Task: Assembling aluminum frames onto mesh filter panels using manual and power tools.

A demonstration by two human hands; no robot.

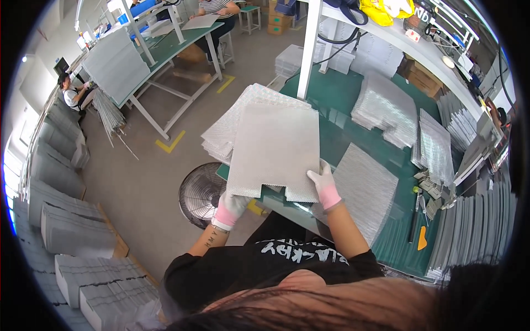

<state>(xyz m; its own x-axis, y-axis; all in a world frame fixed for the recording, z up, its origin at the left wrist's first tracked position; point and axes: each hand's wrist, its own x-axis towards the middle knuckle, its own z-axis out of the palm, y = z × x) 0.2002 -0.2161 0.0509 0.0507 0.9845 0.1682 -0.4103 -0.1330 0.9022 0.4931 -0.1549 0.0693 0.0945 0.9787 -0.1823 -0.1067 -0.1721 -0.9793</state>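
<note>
Both my hands wear white gloves with pink cuffs. Between them is a light grey mesh sheet [276,146] with a rectangular notch in its near edge. My left hand [234,204] grips its near left corner, the fingers partly hidden beneath. At the near right corner my right hand [324,182] holds the edge, thumb on top. The sheet lies over a stack of similar sheets [218,132] at the table's left edge. Another mesh sheet [364,187] rests flat on the green table [331,124], to the right of my right hand.
Further stacks of mesh sheets [386,107] and upright panels [475,226] occupy the table's right side. Near them lie a black-handled tool [414,223] and an orange scraper [422,238]. A white post [309,52] rises behind. A floor fan [201,193] stands left; other people sit farther off.
</note>
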